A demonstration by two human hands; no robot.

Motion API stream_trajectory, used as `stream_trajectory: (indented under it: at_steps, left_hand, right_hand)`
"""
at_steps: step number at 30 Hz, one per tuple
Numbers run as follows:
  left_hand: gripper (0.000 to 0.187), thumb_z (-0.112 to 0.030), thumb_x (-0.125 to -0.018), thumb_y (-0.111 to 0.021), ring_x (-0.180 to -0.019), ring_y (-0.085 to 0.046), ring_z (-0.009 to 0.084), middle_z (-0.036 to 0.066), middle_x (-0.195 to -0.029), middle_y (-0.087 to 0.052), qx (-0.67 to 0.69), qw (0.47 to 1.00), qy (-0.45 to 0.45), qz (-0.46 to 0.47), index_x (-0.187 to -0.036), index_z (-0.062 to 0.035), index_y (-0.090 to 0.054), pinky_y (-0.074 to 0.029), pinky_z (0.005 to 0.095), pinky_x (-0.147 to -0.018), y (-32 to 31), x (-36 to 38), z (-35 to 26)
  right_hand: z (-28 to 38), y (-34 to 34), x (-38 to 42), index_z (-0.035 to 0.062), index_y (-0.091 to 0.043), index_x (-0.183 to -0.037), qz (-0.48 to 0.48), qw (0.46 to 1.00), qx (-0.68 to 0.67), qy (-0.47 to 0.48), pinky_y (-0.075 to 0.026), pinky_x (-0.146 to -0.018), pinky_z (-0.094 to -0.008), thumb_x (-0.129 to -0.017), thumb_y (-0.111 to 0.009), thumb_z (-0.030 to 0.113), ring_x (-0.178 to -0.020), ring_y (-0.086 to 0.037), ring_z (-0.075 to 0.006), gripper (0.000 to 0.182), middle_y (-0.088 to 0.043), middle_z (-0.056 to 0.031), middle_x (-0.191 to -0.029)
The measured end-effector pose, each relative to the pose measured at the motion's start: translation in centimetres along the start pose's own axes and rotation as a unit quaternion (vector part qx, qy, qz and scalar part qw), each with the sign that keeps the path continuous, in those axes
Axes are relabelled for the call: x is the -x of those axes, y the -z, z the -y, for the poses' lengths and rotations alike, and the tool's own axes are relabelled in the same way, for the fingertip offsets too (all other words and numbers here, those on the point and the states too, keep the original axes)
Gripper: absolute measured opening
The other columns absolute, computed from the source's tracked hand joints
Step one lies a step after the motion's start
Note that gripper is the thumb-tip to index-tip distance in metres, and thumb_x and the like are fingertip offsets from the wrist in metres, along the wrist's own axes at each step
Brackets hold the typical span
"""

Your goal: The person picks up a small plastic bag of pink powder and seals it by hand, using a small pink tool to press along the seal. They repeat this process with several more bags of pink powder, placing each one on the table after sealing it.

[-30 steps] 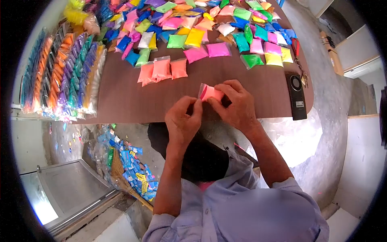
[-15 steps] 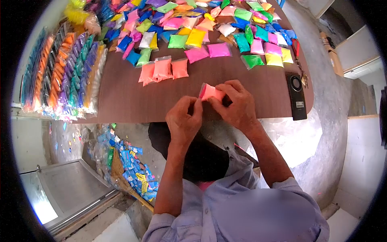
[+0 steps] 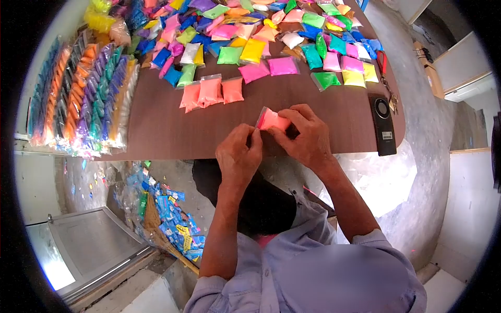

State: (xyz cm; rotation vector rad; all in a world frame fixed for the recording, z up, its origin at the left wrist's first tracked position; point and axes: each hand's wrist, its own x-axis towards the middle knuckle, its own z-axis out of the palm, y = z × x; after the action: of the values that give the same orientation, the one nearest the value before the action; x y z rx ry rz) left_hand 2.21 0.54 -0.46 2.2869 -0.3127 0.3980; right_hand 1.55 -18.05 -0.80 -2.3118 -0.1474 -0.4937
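Observation:
A small clear bag of salmon-pink filling is held above the near edge of the brown table. My right hand is closed on the bag's right end, thumb below and fingers on top. At its left end, along the red-edged top, my left hand pinches the corner between thumb and forefinger. Just beyond, several matching salmon packets lie overlapping on the table. A magenta packet and a yellow packet lie farther back.
Many colourful packets cover the table's far side. Long bags of twisted coloured material stand along the left. A black device and keys on a red strap lie at the right edge. Blue wrappers and a broom are on the floor.
Both hands keep their hold on the salmon-pink bag, which has shifted and tilted very slightly. The things on the table have not moved.

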Motion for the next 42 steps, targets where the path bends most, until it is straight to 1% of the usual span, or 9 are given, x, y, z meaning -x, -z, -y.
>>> stream_trajectory:
  at_steps: [6,9,13,25,30,34,36,40,42]
  left_hand:
    - [0.007,-0.008,-0.095,-0.074,-0.066,-0.069,0.0196,0.012,-0.076,-0.071,0.077,0.996,0.040,0.002,-0.092,-0.0018,-0.073,-0.054,0.0339,-0.062,0.0,0.5,0.3]
    - [0.007,-0.008,-0.095,-0.074,-0.066,-0.069,0.0204,0.012,-0.076,-0.071,0.070,0.998,0.000,0.006,-0.093,-0.0012,-0.073,-0.054,0.0339,-0.062,0.2,0.8,0.2]
    - [0.007,-0.008,-0.095,-0.074,-0.065,-0.069,0.0207,0.012,-0.075,-0.070,0.050,0.999,-0.005,-0.009,-0.092,-0.0015,-0.072,-0.054,0.0342,-0.062,-0.4,0.6,0.0]
    - [0.010,-0.009,-0.095,-0.073,-0.064,-0.068,0.0209,0.012,-0.076,-0.070,0.033,0.998,0.052,0.006,-0.090,-0.0014,-0.071,-0.053,0.0347,-0.061,-0.1,0.2,-0.1]
    - [0.007,-0.007,-0.094,-0.074,-0.066,-0.069,0.0205,0.012,-0.076,-0.070,0.061,0.998,-0.008,-0.004,-0.092,-0.0014,-0.072,-0.053,0.0340,-0.062,-0.2,0.7,0.4]
    - [0.008,-0.009,-0.095,-0.074,-0.065,-0.068,0.0211,0.012,-0.075,-0.069,0.031,0.999,-0.011,-0.010,-0.092,-0.0016,-0.071,-0.053,0.0344,-0.062,-0.4,0.3,0.0]
    - [0.010,-0.011,-0.095,-0.074,-0.065,-0.068,0.0223,0.013,-0.076,-0.069,0.010,0.999,0.037,0.013,-0.092,-0.0018,-0.071,-0.053,0.0353,-0.062,-0.3,-0.1,0.0]
    - [0.012,-0.013,-0.096,-0.073,-0.066,-0.069,0.0206,0.012,-0.077,-0.071,0.012,0.998,0.065,0.025,-0.093,-0.0019,-0.073,-0.053,0.0350,-0.063,0.0,-0.3,-0.2]
    - [0.011,-0.013,-0.097,-0.073,-0.067,-0.069,0.0178,0.010,-0.077,-0.072,0.073,0.991,0.108,0.025,-0.094,-0.0022,-0.074,-0.054,0.0339,-0.064,0.2,-0.3,-0.5]
  right_hand:
    - [-0.2,-0.1,0.1,0.0073,-0.075,-0.110,-0.005,1.000,0.001,0.016,-0.061,-0.080,-0.0435,-0.084,-0.084,0.034,-0.095,-0.074,-0.0344,0.039,-0.071,-0.0136,-0.110]
    - [-0.3,-0.3,0.1,0.0071,-0.075,-0.110,-0.006,1.000,0.005,0.018,-0.061,-0.079,-0.0431,-0.084,-0.084,0.034,-0.094,-0.074,-0.0340,0.038,-0.071,-0.0134,-0.109]
    - [0.1,0.2,-0.1,0.0072,-0.074,-0.108,-0.005,1.000,0.013,0.002,-0.061,-0.078,-0.0422,-0.084,-0.085,0.033,-0.093,-0.074,-0.0323,0.037,-0.071,-0.0118,-0.107]
    - [0.1,0.2,0.0,0.0057,-0.074,-0.107,-0.006,1.000,-0.012,0.005,-0.060,-0.080,-0.0428,-0.085,-0.085,0.034,-0.094,-0.073,-0.0342,0.038,-0.071,-0.0133,-0.107]
    - [-0.2,-0.1,0.1,0.0059,-0.074,-0.108,-0.008,1.000,-0.011,0.010,-0.060,-0.080,-0.0429,-0.085,-0.084,0.034,-0.094,-0.073,-0.0343,0.038,-0.071,-0.0134,-0.107]
    - [-0.2,0.1,0.0,0.0063,-0.074,-0.107,0.004,1.000,-0.014,-0.007,-0.060,-0.080,-0.0432,-0.085,-0.084,0.034,-0.093,-0.073,-0.0340,0.037,-0.071,-0.0126,-0.107]
    - [-0.1,0.2,-0.1,0.0065,-0.074,-0.107,0.004,1.000,-0.015,-0.006,-0.060,-0.079,-0.0431,-0.085,-0.084,0.034,-0.093,-0.073,-0.0339,0.037,-0.071,-0.0124,-0.106]
    - [-0.1,0.1,0.0,0.0066,-0.074,-0.107,-0.009,1.000,-0.017,0.009,-0.060,-0.079,-0.0426,-0.085,-0.084,0.034,-0.092,-0.073,-0.0339,0.036,-0.071,-0.0123,-0.106]
    - [0.0,0.1,0.0,0.0063,-0.074,-0.107,-0.011,1.000,-0.015,0.008,-0.060,-0.079,-0.0427,-0.085,-0.084,0.033,-0.093,-0.073,-0.0338,0.036,-0.071,-0.0124,-0.106]
